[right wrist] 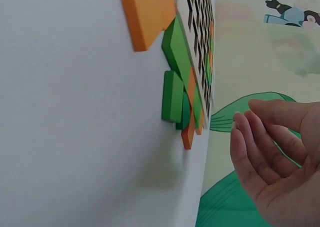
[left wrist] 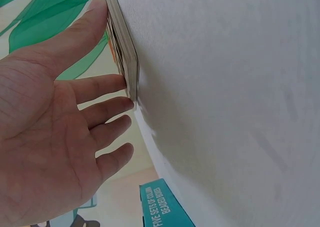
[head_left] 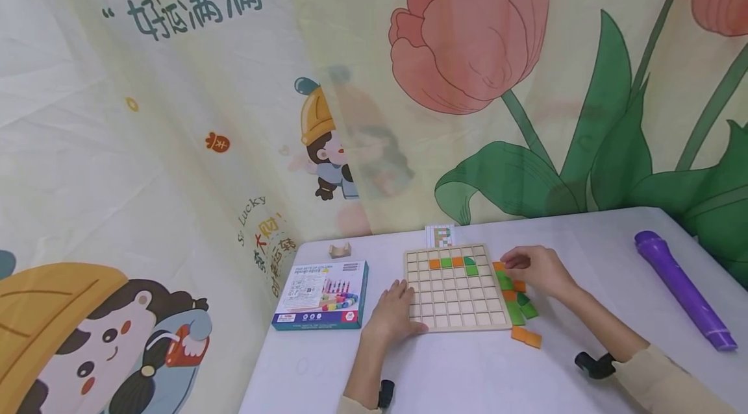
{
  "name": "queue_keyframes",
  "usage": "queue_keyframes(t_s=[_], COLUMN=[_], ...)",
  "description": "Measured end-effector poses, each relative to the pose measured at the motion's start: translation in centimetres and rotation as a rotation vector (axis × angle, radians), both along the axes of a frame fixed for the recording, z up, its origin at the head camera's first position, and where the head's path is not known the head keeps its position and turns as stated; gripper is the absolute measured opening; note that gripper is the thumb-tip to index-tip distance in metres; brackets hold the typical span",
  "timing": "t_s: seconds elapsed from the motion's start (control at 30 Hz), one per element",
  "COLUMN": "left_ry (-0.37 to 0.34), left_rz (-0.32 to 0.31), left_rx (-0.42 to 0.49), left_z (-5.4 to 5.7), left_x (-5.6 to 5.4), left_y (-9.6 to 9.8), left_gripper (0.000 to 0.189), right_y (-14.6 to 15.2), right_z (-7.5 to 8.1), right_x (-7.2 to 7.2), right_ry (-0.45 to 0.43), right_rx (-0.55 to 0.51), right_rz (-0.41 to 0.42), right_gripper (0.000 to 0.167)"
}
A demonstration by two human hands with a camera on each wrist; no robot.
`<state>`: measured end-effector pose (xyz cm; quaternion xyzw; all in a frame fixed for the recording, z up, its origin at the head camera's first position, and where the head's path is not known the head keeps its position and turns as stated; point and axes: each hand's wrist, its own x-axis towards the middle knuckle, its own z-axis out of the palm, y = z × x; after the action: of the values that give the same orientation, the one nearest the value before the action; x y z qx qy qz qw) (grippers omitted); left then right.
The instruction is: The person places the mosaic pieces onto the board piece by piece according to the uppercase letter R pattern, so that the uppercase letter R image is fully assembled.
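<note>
A wooden grid board (head_left: 450,302) lies on the table, with a row of orange and green pieces (head_left: 447,263) in its upper cells. My left hand (head_left: 390,313) rests at the board's left edge, fingers extended; in the left wrist view its thumb and fingertips (left wrist: 131,103) meet the board's side. Beyond the right edge, my right hand (head_left: 540,268) hovers over loose orange and green blocks (head_left: 514,312). Its fingers bend loosely toward the thumb, and in the right wrist view no piece shows between the right fingertips (right wrist: 252,114).
Left of the board lies a boxed set (head_left: 320,295). Behind it sits a small wooden piece (head_left: 339,250). A pattern card (head_left: 440,236) stands at the board's far edge, and a purple microphone-shaped object (head_left: 684,289) lies at far right. Printed curtains (head_left: 374,141) hang behind the table.
</note>
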<state>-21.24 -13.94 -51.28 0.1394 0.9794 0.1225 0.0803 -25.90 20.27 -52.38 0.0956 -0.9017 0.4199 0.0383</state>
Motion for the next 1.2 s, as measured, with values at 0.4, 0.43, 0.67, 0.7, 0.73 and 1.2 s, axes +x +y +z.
queue_keyframes(t_s=[0.4, 0.43, 0.67, 0.7, 0.73, 1.2], left_ry=[-0.005, -0.005, -0.010, -0.013, -0.016, -0.013], left_rz=[0.001, 0.002, -0.001, -0.003, -0.005, 0.002], left_rx=[0.004, 0.005, 0.017, 0.019, 0.021, 0.009], left_z=[0.1, 0.1, 0.0, 0.1, 0.1, 0.0], left_x=[0.0, 0.0, 0.1, 0.1, 0.1, 0.0], left_y=[-0.1, -0.2, -0.2, -0.2, -0.2, -0.1], left_gripper=[0.089, 0.089, 0.089, 0.088, 0.088, 0.086], right_y=[2.2, 2.2, 1.2, 1.1, 0.9, 0.3], right_z=[-1.0, -1.0, -1.0, -1.0, -1.0, -1.0], right_x=[2.2, 2.3, 3.1, 3.2, 3.3, 3.3], right_ry=[-0.055, -0.064, -0.090, -0.087, -0.087, -0.066], right_rx=[0.062, 0.068, 0.168, 0.186, 0.201, 0.169], right_rz=[0.083, 0.081, 0.049, 0.040, 0.033, 0.032], right_gripper=[0.022, 0.022, 0.024, 0.025, 0.025, 0.033])
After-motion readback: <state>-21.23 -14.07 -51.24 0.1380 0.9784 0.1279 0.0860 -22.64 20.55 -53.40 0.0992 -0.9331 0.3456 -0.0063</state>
